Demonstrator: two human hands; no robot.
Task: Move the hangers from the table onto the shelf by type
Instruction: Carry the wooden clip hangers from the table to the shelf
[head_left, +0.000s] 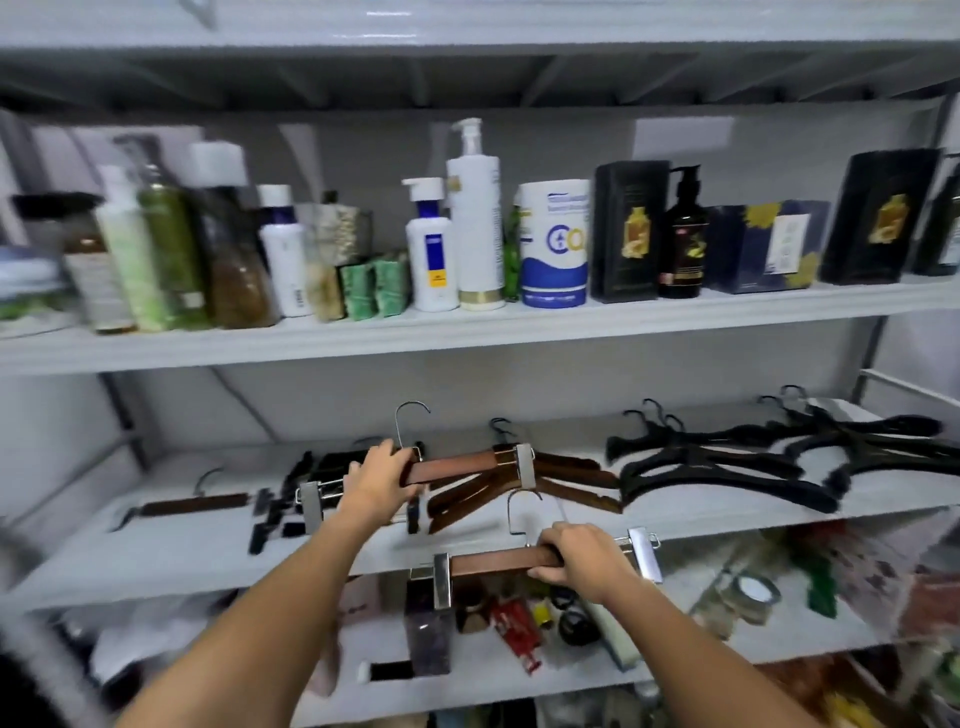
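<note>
My left hand (382, 480) grips a brown wooden clip hanger (452, 467) with metal clips and a steel hook, held just above the white middle shelf (182, 556). My right hand (582, 556) grips a second wooden clip hanger (493, 562) at the shelf's front edge. On the shelf lie plain brown wooden hangers (571, 475) in the middle, black hangers (737, 457) to the right, small black clip hangers (275, 509) and another wooden clip hanger (192, 505) to the left.
The shelf above carries bottles (475, 218), a tissue roll (555, 241) and dark boxes (628, 231). The shelf below holds jars, tape rolls (748, 597) and small packets. Grey shelf posts stand at both sides.
</note>
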